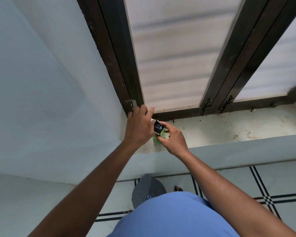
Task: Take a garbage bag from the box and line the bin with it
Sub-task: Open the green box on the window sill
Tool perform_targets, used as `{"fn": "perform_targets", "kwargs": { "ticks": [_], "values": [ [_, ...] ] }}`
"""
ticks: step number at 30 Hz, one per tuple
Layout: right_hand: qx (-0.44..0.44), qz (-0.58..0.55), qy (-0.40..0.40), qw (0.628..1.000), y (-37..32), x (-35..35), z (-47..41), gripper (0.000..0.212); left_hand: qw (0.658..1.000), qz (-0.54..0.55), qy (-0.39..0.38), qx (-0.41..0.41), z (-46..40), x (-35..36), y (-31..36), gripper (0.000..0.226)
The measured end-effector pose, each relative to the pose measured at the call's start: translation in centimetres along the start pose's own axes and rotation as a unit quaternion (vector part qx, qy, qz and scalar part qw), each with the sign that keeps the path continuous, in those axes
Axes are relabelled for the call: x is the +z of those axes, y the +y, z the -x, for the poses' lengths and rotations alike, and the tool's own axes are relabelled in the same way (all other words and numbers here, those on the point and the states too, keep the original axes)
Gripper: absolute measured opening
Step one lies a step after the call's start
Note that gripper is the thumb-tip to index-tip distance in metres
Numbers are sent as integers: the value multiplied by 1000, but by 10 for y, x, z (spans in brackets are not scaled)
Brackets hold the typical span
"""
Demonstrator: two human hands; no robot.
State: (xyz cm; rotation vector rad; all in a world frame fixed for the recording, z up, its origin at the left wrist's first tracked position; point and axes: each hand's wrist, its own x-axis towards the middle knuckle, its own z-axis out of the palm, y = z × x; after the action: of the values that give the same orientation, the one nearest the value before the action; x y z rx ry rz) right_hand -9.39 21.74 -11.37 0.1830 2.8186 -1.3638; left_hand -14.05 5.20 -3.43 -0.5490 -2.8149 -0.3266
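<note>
A small green box [155, 139] stands on the window sill [229, 127], its top open and a black roll of garbage bags [158, 127] showing inside. My right hand [173, 140] grips the box from the right side. My left hand [140, 127] is at the box's open top from the left, with its fingers on the white flap; how it holds the flap is hidden. Down on the floor by my body stands the grey bin [148, 190] with its lid on, partly hidden by my blue shirt.
A dark-framed window [174, 53] with frosted panes rises behind the sill, latches at its base. A pale wall [41, 82] closes in on the left. The sill is stained. The tiled floor [246, 182] with black lines lies below, and a toe shows near the bin.
</note>
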Motion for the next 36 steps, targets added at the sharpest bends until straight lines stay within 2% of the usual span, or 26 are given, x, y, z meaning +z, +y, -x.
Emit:
{"fn": "perform_targets", "kwargs": {
  "ticks": [3, 5, 8, 13, 19, 22, 28, 36],
  "values": [
    [1, 8, -3, 1000, -1, -1, -2, 66, 998, 56, -41, 11, -10, -9, 6, 28],
    [-2, 11, -12, 1000, -1, -1, -4, 67, 985, 125, -115, 35, -14, -7, 3, 21],
    [-1, 14, -26, 1000, -2, -4, -7, 68, 964, 128, -227, 47, -23, -5, -6, 26],
    [-10, 26, -39, 999, -5, -12, -11, 64, 947, 118, -295, 38, -43, 3, -20, 40],
    [-16, 42, -54, 998, -6, -16, -15, 66, 941, 51, -327, 66, -62, 5, -14, 29],
    [-16, 52, -61, 997, -5, -18, -17, 68, 939, 44, -335, 54, -68, 5, -12, 25],
    [-10, 71, -60, 996, -1, -18, -17, 69, 935, 31, -351, 48, -71, 3, -5, 29],
    [-14, 82, -66, 994, -1, -17, -18, 71, 925, -74, -366, 76, -76, -5, 4, 30]
  ]
}}
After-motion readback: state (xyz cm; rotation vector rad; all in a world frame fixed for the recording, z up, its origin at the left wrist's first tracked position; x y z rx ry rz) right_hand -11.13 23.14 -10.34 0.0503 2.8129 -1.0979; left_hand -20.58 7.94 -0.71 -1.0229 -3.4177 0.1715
